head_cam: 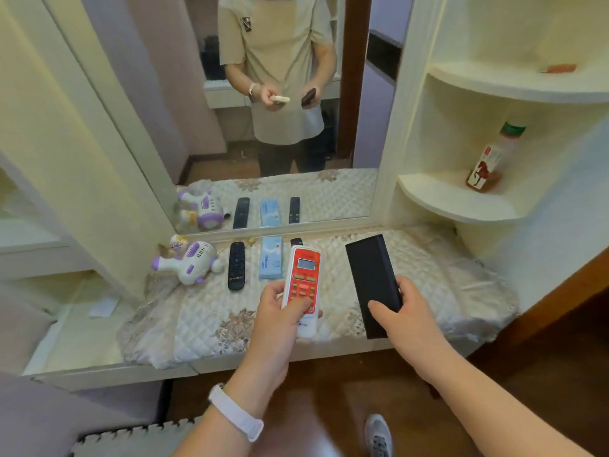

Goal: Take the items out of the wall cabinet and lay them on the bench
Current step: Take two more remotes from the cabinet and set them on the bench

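My left hand point(280, 316) grips a white remote with a red face point(304, 275), held above the quilted bench cover point(204, 321). My right hand point(400, 316) holds a flat black rectangular case point(370, 275) by its lower end, tilted over the bench. On the bench, near the mirror, lie a white and purple toy point(188, 262), a black remote point(236, 265), a light blue packet point(271, 261) and a second black remote point(296, 241), mostly hidden behind the red one.
A large mirror point(230, 94) stands behind the bench and reflects the person. Curved corner shelves on the right hold a bottle with a green cap point(492, 159) and a small orange thing point(558, 68). A grey shoe point(379, 435) shows on the wooden floor.
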Available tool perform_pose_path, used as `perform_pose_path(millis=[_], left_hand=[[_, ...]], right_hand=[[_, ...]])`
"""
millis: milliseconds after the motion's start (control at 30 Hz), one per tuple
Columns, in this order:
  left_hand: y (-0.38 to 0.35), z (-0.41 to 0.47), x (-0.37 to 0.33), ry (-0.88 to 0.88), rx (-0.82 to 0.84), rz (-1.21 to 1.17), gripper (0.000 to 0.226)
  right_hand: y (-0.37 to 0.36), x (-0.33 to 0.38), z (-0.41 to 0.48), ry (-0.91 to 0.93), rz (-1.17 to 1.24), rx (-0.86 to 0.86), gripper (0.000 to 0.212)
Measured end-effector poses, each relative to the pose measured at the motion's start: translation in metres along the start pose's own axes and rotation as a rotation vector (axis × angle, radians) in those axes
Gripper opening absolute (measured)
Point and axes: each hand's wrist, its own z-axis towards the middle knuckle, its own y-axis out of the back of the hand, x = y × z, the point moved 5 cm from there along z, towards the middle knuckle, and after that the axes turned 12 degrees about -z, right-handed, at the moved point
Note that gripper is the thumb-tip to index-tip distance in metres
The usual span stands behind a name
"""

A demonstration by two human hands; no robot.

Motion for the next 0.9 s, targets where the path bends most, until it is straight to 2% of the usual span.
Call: perform_pose_path(millis=[433,733,900], left_hand=[[-0.114,0.123,0.029,-0.015,-0.234,0.057,0.015],[-0.112,0.168,0.045,0.021,-0.361,0.103,0.014],[-0.097,0.201,0.059,0.092,-0.385,0.129,0.013]], right_hand=[[0.066,-0.059,0.167,-0.047,0.032,0.181,0.025],[0.042,-0.076,0.230,-0.102,0.038,0.272,0.022],[0.017,-0.087,0.260,-0.157,0.015,0.306,0.028]])
